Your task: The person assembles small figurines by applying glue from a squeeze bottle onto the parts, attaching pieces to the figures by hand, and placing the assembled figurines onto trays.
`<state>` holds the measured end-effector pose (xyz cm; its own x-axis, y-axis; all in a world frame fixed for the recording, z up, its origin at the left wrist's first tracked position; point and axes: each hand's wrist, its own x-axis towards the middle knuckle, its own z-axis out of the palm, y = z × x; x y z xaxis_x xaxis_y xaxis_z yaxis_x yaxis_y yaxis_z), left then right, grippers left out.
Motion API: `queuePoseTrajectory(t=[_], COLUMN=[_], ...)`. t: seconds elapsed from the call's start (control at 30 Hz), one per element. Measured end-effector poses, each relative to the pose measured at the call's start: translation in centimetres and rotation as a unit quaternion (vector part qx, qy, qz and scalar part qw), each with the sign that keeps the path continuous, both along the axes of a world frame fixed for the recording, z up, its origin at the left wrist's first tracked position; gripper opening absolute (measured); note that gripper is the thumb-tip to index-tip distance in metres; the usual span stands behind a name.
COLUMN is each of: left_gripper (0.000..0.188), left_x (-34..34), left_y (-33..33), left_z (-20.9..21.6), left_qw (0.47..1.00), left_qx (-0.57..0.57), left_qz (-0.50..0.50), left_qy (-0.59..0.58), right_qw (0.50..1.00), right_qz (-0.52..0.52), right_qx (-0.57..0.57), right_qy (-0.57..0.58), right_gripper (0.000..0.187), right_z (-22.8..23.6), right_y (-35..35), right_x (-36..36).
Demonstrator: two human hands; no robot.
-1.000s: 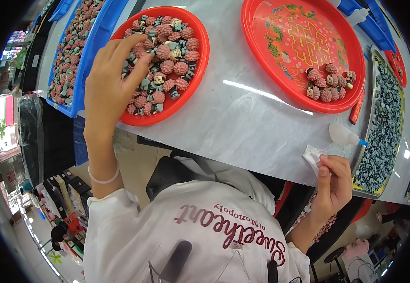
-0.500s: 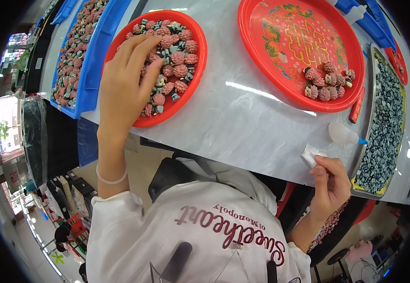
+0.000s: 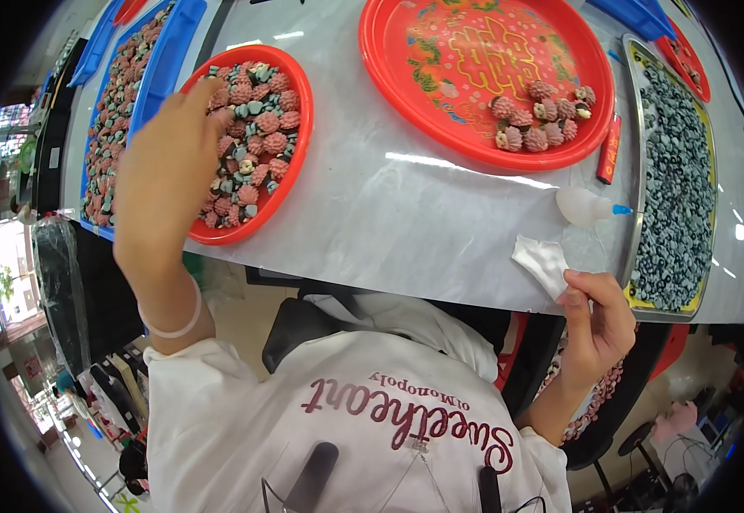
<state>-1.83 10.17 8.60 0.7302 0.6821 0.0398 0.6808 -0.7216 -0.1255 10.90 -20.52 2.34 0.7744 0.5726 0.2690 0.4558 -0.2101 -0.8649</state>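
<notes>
My left hand [image 3: 160, 167] reaches over the left edge of a round red tray [image 3: 302, 141]. Its thumb and forefinger look apart above the pieces; the other fingers are blurred or hidden. Small pink ridged pieces [image 3: 271, 144], mixed with grey-green and dark bits, fill that tray. My right hand [image 3: 601, 329] pinches the corner of a white tissue [image 3: 543, 261] between thumb and forefinger, at the table's near edge. Just beyond the tissue, a translucent squeeze bottle [image 3: 581, 206] with a blue tip lies on its side.
A larger red tray [image 3: 380, 94] holds a cluster of pink pieces [image 3: 541, 118] at its near right. Beside it lies a red stick-shaped object [image 3: 609, 152]. Dark glossy pieces fill a metal-rimmed tray [image 3: 637, 192] at right. A blue bin [image 3: 160, 73] of pink pieces stands at left.
My left hand has shifted left across the tray, its fingers drawn toward the tray's left rim. The view has shifted, and more of the tissue shows from my right hand's pinch.
</notes>
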Motion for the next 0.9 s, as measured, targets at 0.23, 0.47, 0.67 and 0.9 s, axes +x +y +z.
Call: queuePoseTrajectory(t=[0.23,0.47,0.67,0.9], left_gripper=[0.033,0.036,0.028,0.015], left_x=[10.1,15.3,14.4,12.0], left_y=[-4.0,-6.3,-5.0,-5.3], left_z=[-1.5,-5.0,-4.9,-2.5], left_qw=[0.851,0.773,0.79,0.735], left_qx=[-0.176,-0.364,-0.391,-0.512], left_qz=[-0.469,-0.508,-0.462,-0.388], left_qy=[-0.159,-0.104,-0.096,-0.217], right_qw=[1.0,1.0,0.998,0.991], right_qz=[0.008,-0.029,-0.056,-0.112], right_qx=[0.009,-0.002,0.005,0.074], right_qy=[0.007,0.004,0.004,-0.017], right_gripper=[0.011,0.01,0.009,0.019], right_z=[0.7,0.4,-0.4,-0.3], right_y=[-0.1,-1.9,-3.0,-1.8], right_x=[0.2,0.1,0.8,2.7])
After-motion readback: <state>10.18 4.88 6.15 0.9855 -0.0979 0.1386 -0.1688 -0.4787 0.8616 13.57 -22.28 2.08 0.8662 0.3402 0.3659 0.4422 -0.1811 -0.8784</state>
